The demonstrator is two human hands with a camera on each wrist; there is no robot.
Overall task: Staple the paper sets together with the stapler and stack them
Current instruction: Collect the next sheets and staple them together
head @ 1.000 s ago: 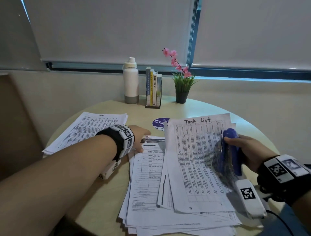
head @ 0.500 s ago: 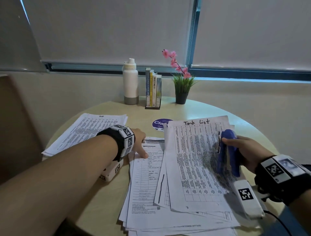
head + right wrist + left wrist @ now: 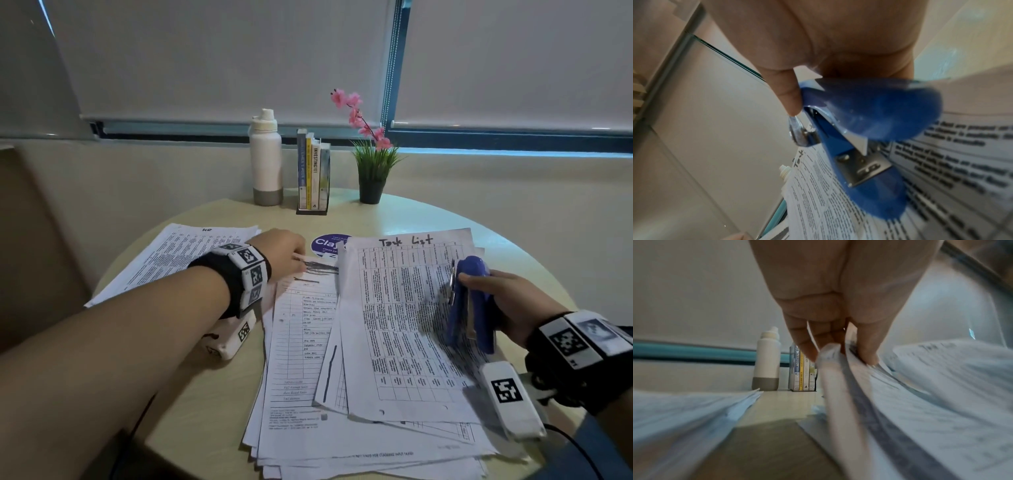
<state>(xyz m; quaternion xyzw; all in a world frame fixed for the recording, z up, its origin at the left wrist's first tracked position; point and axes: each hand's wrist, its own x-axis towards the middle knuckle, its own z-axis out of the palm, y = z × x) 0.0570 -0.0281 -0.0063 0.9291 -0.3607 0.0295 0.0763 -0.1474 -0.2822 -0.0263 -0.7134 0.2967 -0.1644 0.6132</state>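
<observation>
- Round pale table (image 3: 212,394) under drawn roller blinds; white bottle (image 3: 265,157), upright books (image 3: 313,173) and a potted pink flower (image 3: 373,164) stand along the far edge.
- Change vs a second ago: left hand (image 3: 282,255) has slid forward from the sheet's face to the top edge of the loose paper pile (image 3: 301,342). Left wrist view shows thumb and fingers (image 3: 807,344) pinching a few sheets, which bow up off the pile.
- Read: the person is picking out the next set to staple. Nothing clamped yet.
- Right hand (image 3: 513,301) barely moved. It's clenched round the blue stapler (image 3: 469,301), hovering over the right side of the "Task list" sheet (image 3: 404,325).
- Stapler mouth is apart, no paper in it; anvil plate visible in the right wrist view.
- Done stack (image 3: 171,257) lies flat far left, well apart from the pile.
- Materials: thin printed office paper, floppy, curls easily, edges fanned and misaligned. Stapler: glossy rounded blue plastic shell over bright metal arm and plate. Table: smooth, slightly glossy laminate.
- Purple round sticker (image 3: 325,245) half covered by the sheets.
</observation>
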